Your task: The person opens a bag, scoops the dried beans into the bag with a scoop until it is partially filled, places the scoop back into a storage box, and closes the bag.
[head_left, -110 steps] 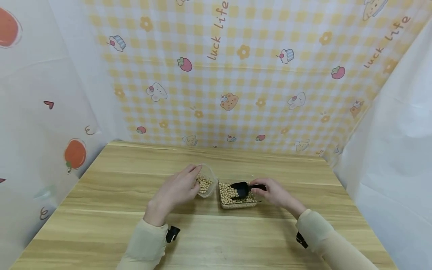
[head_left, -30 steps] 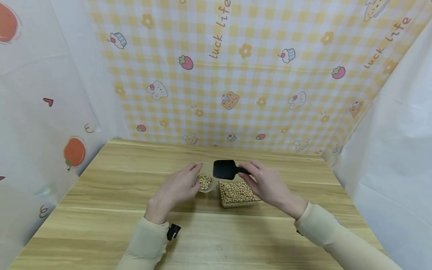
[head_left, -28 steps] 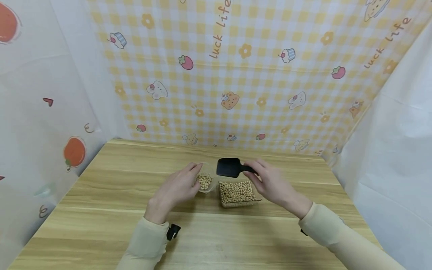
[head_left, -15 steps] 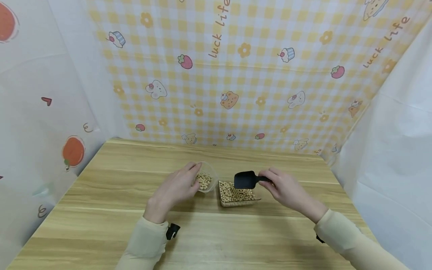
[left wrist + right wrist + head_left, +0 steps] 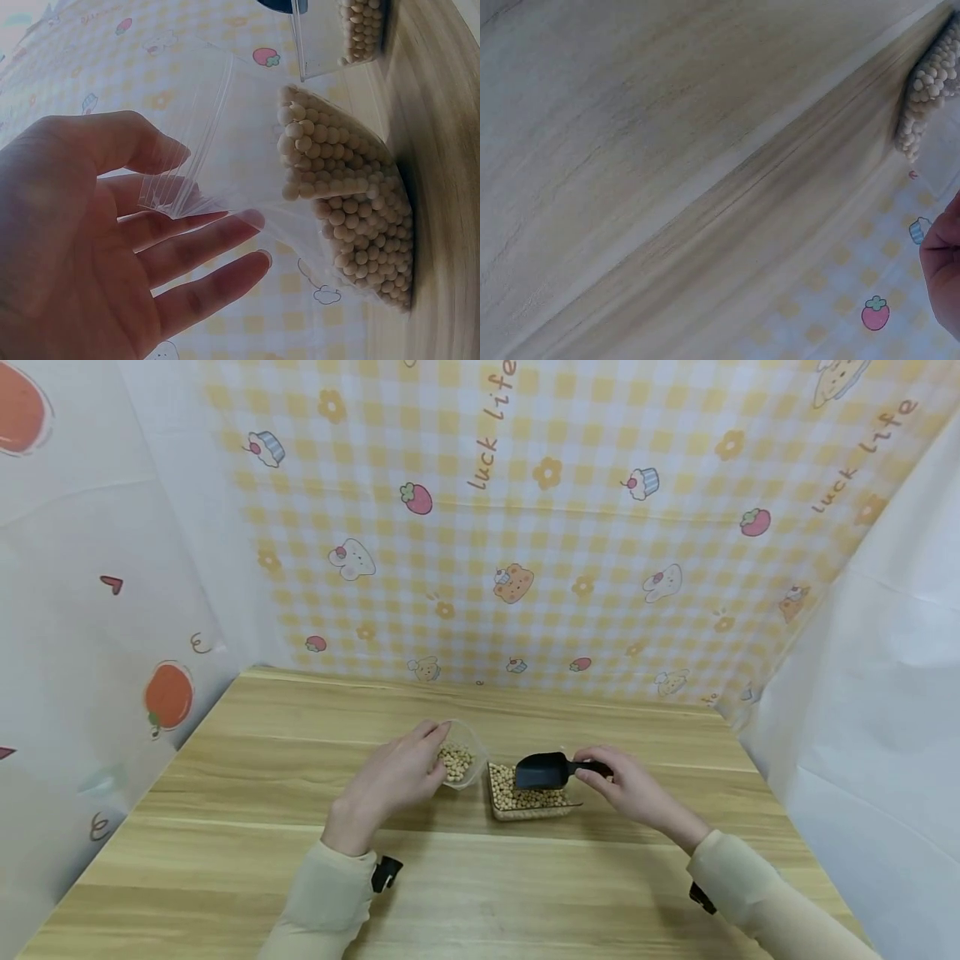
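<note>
My left hand (image 5: 396,778) pinches the upper edge of a clear zip bag (image 5: 225,135) between thumb and fingers. Soybeans (image 5: 352,195) fill the lower part of the bag, which stands on the table with its mouth spread. To its right, close by, is a clear rectangular box (image 5: 525,815) of soybeans (image 5: 504,789). My right hand (image 5: 626,787) grips the handle of a black scoop (image 5: 542,772), whose blade lies over the box, low at the beans. Whether the blade touches the beans cannot be told. Only part of that hand (image 5: 943,262) shows in the right wrist view.
The wooden table (image 5: 465,893) extends around both containers. A yellow checked curtain (image 5: 510,527) hangs behind it, with white sheets (image 5: 870,727) on the sides.
The scoop was in the box at first, then rose near the bag. Since then my right hand has drawn it right and lowered it over the box. My left hand stays on the bag.
</note>
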`<state>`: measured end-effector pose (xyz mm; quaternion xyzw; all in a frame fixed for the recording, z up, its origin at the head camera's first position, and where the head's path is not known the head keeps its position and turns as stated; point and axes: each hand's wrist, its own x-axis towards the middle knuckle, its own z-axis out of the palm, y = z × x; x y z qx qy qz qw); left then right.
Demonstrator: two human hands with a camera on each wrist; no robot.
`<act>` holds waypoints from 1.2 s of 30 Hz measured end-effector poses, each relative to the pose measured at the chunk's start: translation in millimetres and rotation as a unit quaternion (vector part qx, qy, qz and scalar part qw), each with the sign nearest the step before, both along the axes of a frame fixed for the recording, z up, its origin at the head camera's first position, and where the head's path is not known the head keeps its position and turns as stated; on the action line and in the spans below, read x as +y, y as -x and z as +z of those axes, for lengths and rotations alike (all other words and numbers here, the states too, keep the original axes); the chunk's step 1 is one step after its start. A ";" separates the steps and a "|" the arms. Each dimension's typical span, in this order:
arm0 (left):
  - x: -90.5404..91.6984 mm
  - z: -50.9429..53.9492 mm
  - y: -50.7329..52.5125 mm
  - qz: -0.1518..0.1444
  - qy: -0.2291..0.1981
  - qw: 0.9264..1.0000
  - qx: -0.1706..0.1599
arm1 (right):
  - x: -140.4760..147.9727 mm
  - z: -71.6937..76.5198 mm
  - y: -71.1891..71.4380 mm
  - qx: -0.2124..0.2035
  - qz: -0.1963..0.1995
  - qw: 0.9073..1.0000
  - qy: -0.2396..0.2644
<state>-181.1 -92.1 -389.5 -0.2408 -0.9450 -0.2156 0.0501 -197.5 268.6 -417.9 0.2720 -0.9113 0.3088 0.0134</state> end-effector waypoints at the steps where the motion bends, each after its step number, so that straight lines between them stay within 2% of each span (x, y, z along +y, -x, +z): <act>1: 0.2 0.1 0.1 0.000 0.001 1.000 0.000 | 0.6 -1.1 0.8 -0.010 -0.005 1.000 0.003; 12: 0.1 -0.8 0.3 0.003 0.000 1.000 -0.004 | 1.0 -13.5 11.5 -0.050 0.005 0.999 0.012; 21: -0.9 -0.7 1.7 0.003 -0.002 1.000 -0.005 | 0.3 -21.5 19.7 -0.072 -0.010 0.997 0.013; 28: -0.9 1.3 1.0 0.003 0.000 1.000 -0.008 | 1.1 -23.0 20.5 -0.099 -0.014 0.995 0.015; 36: -1.4 1.3 0.9 0.003 0.000 1.000 -0.007 | 3.7 -19.6 23.8 -0.083 0.002 0.996 0.021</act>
